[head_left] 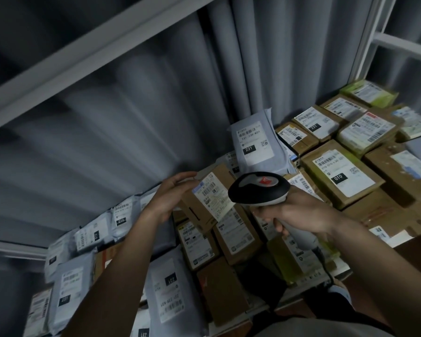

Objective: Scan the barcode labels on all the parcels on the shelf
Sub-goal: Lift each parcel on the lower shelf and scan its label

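A white metal shelf backed by grey curtains is packed edge to edge with labelled cardboard boxes and grey mailer bags, dim and blurred toward the left end. The left hand grips a small tilted parcel above the shelf's middle, its fingers curled behind it. The right hand wraps the handle of a barcode scanner, whose head covers part of the parcel's label.
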